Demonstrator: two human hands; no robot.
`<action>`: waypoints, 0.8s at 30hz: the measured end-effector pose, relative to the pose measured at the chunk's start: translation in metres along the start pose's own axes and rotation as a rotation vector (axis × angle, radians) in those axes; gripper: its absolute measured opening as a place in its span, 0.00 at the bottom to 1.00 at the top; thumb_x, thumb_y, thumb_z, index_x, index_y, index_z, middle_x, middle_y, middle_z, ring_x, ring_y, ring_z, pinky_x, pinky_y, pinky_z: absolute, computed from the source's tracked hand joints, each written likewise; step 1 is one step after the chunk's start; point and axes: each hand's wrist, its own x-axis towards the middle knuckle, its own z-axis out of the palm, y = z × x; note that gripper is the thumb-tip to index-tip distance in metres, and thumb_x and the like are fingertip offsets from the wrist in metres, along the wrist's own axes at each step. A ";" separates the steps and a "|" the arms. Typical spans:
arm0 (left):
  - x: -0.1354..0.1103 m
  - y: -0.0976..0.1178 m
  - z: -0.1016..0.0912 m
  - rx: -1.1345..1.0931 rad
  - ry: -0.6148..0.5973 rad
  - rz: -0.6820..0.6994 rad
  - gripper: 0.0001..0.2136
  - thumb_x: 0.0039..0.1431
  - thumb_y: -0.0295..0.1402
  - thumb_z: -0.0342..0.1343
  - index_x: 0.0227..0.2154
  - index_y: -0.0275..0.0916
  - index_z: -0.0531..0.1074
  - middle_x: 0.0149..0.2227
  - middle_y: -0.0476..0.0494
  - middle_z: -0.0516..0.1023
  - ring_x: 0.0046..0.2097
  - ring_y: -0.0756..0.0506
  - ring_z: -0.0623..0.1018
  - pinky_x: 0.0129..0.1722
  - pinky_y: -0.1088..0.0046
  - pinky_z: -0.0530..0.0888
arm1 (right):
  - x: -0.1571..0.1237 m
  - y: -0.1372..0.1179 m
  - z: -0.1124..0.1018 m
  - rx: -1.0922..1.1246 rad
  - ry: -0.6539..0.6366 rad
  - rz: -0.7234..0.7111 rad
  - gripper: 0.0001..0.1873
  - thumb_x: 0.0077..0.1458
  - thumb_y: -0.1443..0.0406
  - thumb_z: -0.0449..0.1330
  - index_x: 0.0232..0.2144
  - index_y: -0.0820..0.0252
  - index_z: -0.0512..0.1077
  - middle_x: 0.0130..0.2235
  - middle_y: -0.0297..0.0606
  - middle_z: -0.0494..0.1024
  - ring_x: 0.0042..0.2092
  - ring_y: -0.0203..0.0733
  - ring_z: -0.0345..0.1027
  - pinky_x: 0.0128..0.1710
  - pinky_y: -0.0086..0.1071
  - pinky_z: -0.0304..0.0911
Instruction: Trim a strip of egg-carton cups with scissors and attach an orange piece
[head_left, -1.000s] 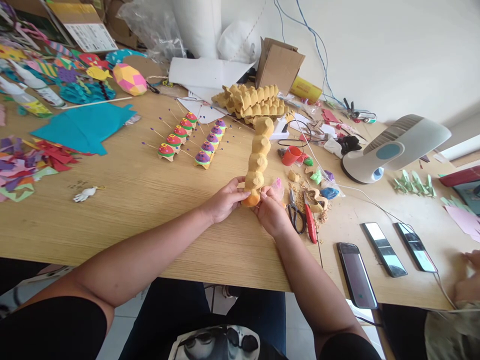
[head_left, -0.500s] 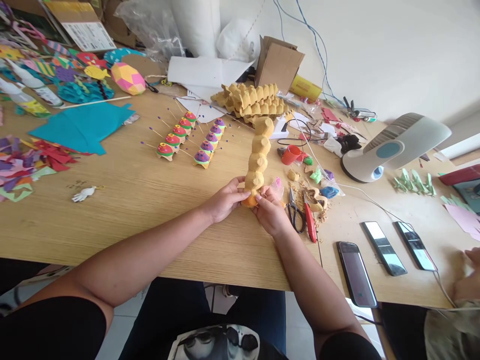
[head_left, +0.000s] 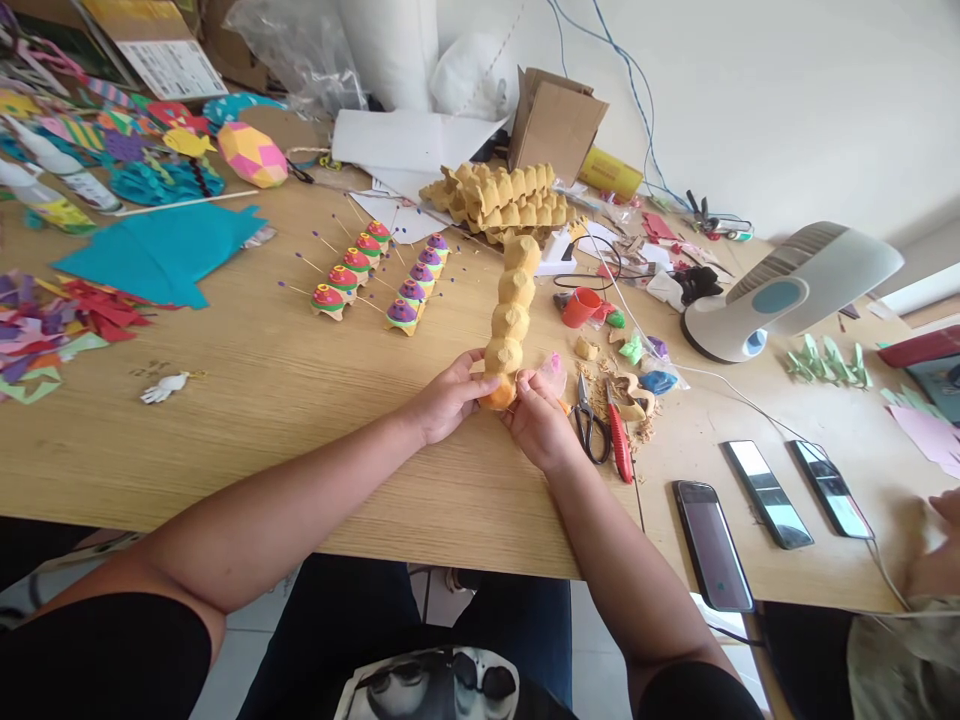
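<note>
A yellow egg-carton strip [head_left: 511, 312] with several bumps points away from me, its near bump covered in orange clay [head_left: 498, 393]. My left hand [head_left: 454, 396] grips the near end from the left, thumb on the orange part. On the other side my right hand [head_left: 538, 418] has thumb and fingers pinched at the orange bump's right edge. Black-handled scissors [head_left: 592, 425] and a red utility knife [head_left: 619, 440] lie just right of that hand. Two decorated egg-carton strips, one red and green [head_left: 351, 270], one purple [head_left: 417, 287], stand farther off with pins stuck in them.
Stacked egg cartons [head_left: 502, 200] lie at the back. Right are a red cup [head_left: 582, 307], bagged clay lumps [head_left: 658, 383], a white fan [head_left: 772, 300] and several phones [head_left: 712, 545]. Blue felt [head_left: 161, 250] and colourful scraps [head_left: 67, 320] lie left. Another person's hand [head_left: 945, 540] shows at the right edge.
My right thumb and fingers have shifted from the top of the orange bump to its right edge, uncovering more orange. The strip stays almost in place in my left hand.
</note>
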 end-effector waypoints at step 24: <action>0.001 0.003 -0.001 -0.137 -0.075 -0.038 0.26 0.52 0.29 0.75 0.54 0.39 0.76 0.45 0.45 0.83 0.42 0.49 0.81 0.41 0.76 0.77 | 0.007 0.005 -0.005 -0.159 0.024 -0.102 0.28 0.48 0.58 0.79 0.50 0.49 0.76 0.35 0.28 0.81 0.35 0.33 0.73 0.38 0.28 0.70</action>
